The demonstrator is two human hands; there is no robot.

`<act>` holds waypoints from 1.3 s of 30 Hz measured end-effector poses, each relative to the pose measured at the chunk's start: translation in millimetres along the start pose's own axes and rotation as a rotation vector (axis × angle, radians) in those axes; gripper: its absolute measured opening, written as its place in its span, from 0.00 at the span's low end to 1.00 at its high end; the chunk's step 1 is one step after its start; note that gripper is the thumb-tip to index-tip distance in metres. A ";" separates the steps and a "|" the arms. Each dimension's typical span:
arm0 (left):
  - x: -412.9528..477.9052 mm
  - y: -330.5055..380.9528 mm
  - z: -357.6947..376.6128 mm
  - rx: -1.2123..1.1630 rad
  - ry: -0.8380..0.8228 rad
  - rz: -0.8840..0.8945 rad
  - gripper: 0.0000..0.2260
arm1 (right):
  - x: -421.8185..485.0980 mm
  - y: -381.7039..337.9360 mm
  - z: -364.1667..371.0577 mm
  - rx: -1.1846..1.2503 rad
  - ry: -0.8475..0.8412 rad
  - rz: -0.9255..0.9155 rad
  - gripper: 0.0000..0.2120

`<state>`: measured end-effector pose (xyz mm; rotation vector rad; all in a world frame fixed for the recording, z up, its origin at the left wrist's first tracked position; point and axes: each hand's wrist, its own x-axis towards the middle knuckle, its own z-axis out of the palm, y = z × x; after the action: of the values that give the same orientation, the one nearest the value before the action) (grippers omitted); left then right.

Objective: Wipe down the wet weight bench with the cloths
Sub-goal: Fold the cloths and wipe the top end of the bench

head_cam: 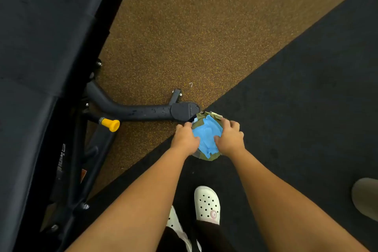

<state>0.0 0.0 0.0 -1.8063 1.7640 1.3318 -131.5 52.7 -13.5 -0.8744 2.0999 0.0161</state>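
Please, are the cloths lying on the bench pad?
No, the left hand and right hand hold the cloths beside the bench foot.

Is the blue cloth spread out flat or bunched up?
Bunched up: the blue cloth shows creases and overlapping layers, heaped on a green cloth, with the left hand and right hand gripping its sides.

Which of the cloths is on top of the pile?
The blue cloth: it lies uppermost, while the olive-green cloth shows only as edges sticking out from beneath it.
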 end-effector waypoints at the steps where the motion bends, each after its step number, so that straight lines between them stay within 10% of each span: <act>1: 2.0 1.0 1.0 -0.002 0.000 -0.018 0.24 | 3.0 0.2 1.4 0.029 0.000 0.008 0.31; 8: 18.4 -2.5 17.6 -0.067 0.032 -0.112 0.16 | 18.2 2.9 8.9 0.063 0.003 0.057 0.36; 14: 13.1 0.5 18.6 -0.187 0.093 -0.079 0.03 | 17.1 -1.3 5.9 0.139 0.061 0.057 0.17; 26: -27.5 5.7 -35.6 -0.572 0.168 0.003 0.10 | -32.2 -47.6 -12.8 0.878 0.218 -0.058 0.06; 31: -65.5 13.7 -77.9 -0.738 0.190 0.026 0.19 | -65.2 -86.4 -37.2 0.807 0.263 -0.148 0.06; 39: -129.1 15.5 -150.2 -0.717 0.339 0.137 0.05 | -127.6 -159.0 -73.1 0.671 0.321 -0.301 0.06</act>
<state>69.2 -33.2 183.3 -2.4285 1.7144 1.9986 -37.3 -16.0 169.0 -0.7891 2.0207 -0.9844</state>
